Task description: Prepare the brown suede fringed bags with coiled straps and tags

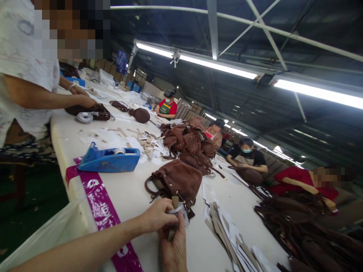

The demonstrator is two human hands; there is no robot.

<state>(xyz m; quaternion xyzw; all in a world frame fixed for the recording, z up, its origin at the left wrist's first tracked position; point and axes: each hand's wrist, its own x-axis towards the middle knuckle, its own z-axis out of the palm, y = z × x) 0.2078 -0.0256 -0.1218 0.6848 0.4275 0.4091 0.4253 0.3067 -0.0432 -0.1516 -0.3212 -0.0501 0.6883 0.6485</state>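
In front of a brown handbag (181,175), my left hand (157,216) pinches a curled, pale grey-white strip (176,209). A tan card strip (175,201) stands up at the same spot, between the fingers and the bag. My right hand (173,241) is closed on the pale strip from below, thumb raised against it. Whether the strip is paper or foam I cannot make out, and the fingers hide part of it. The bag rests on the white table, its handle looped to the left.
A blue tape dispenser (109,158) stands near purple tape (99,202) on the table edge. Paper and card strips (224,230) lie to the right. Brown bags are piled behind (188,141) and at right (295,223). A co-worker's hand (87,101) works at far left; several other people sit beyond.
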